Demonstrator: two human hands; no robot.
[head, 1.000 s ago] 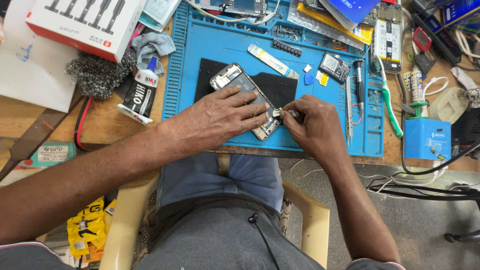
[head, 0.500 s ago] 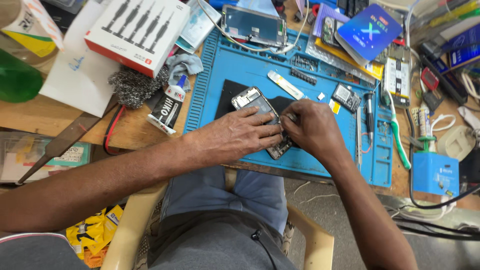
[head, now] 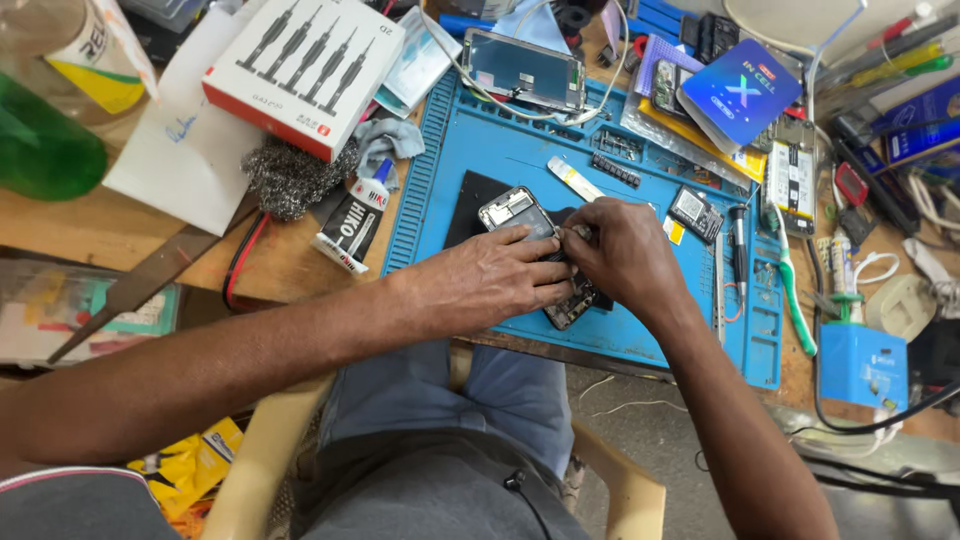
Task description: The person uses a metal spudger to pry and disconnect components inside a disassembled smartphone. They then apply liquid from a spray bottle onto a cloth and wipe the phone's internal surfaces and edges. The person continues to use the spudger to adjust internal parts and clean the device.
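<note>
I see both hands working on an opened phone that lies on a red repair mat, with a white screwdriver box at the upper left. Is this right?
Not quite: the head view shows the repair mat is blue, not red. The rest holds: the left hand and right hand work on the opened phone lying on it, and the white screwdriver box sits at the upper left.

Matt blue rubbery mat [head: 500,160]; worn wooden bench [head: 120,235]; rough steel wool [head: 290,178]; glossy cardboard box [head: 305,70].

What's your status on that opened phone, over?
Left hand flat on opened phone, pinning it to blue mat. Right hand pinching at its middle. Nothing in the way.
</note>
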